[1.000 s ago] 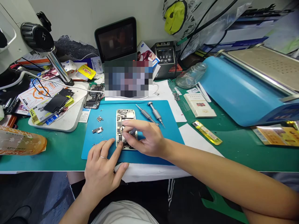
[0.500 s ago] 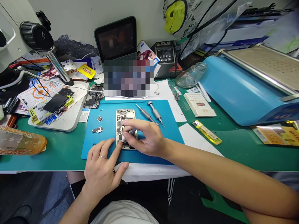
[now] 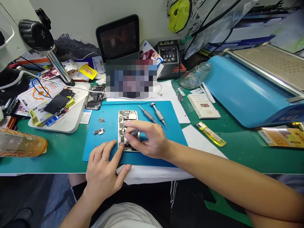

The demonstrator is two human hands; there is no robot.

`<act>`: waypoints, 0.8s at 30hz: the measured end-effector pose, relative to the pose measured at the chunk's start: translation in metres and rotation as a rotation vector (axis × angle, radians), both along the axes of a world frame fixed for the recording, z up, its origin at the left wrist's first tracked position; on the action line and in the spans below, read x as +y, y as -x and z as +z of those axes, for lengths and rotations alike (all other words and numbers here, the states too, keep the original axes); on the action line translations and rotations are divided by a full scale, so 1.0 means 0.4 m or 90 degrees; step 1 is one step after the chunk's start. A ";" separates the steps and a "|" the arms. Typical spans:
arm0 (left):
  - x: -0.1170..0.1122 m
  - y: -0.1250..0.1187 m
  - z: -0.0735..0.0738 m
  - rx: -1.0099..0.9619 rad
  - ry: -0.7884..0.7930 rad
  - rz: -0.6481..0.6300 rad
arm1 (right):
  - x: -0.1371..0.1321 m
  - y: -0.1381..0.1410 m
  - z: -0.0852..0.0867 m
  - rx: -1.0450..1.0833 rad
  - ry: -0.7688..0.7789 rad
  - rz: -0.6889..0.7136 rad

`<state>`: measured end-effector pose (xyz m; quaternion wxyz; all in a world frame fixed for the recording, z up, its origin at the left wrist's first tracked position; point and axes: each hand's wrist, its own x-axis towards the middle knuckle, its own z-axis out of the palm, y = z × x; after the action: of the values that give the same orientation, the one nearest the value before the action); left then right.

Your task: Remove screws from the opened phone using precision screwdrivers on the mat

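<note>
An opened phone (image 3: pixel 121 126) with its circuit board bare lies upright on a blue mat (image 3: pixel 108 114). My right hand (image 3: pixel 149 141) covers its right side and grips a grey screwdriver (image 3: pixel 135 132) between thumb and fingers; the tip is hidden. My left hand (image 3: pixel 103 167) is open, its index fingertip touching the phone's lower left edge and its other fingers on the mat. Small metal parts lie left of the phone: a bracket (image 3: pixel 99 131) and a smaller piece (image 3: pixel 101 119), with tiny screws about them. Two more screwdrivers (image 3: pixel 148 115) rest at the upper right of the mat.
Another opened phone (image 3: pixel 95 97) lies behind the mat. At left stand a microscope base (image 3: pixel 80 123) bearing boxes and an orange-tinted cup (image 3: pixel 22 143). A glass jar (image 3: pixel 194 76), a cigarette-like white box (image 3: pixel 204 106), a yellow packet (image 3: pixel 211 134) and a large blue machine (image 3: pixel 237 95) are at right.
The view has shifted very slightly. Both hands, the phone and the screwdriver keep nearly the same places.
</note>
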<state>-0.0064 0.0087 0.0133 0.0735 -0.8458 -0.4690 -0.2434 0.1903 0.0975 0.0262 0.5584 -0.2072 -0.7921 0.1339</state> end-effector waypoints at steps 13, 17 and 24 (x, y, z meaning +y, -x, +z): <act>-0.002 -0.001 0.001 0.000 -0.005 0.001 | -0.001 -0.003 -0.001 -0.003 0.009 -0.008; -0.003 0.000 0.002 -0.001 -0.006 0.002 | -0.001 -0.003 -0.004 0.001 0.013 0.001; -0.001 -0.002 0.002 -0.005 -0.010 0.003 | 0.000 -0.005 -0.007 -0.024 0.012 0.031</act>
<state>-0.0057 0.0083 0.0142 0.0792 -0.8430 -0.4695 -0.2503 0.1923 0.0975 0.0233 0.5380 -0.1955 -0.8059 0.1509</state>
